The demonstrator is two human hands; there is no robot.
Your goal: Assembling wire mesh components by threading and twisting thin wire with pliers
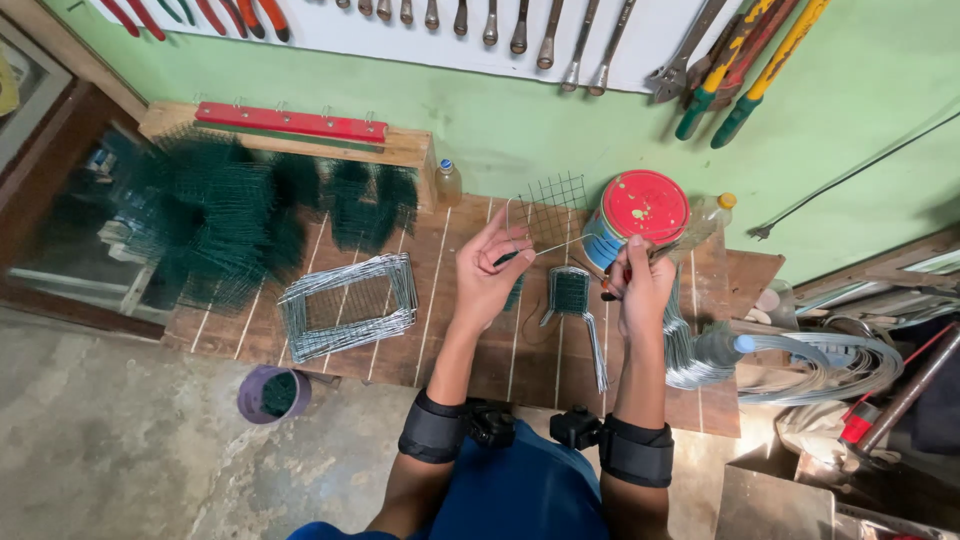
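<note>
Over the middle of the wooden worktop [380, 350], the left hand [487, 272] pinches one end of a thin wire [555, 246] while the right hand [640, 285] is closed around a small tool, too hidden to identify, at the wire's other end. The wire stretches between them above a small green mesh piece [571, 292]. A red-lidded tin [640, 212] stands just beyond the right hand near the back edge, and a stack of bent wire frames [348, 305] lies toward the left edge.

wire frames [350, 305] left of tin [637, 217]
</note>
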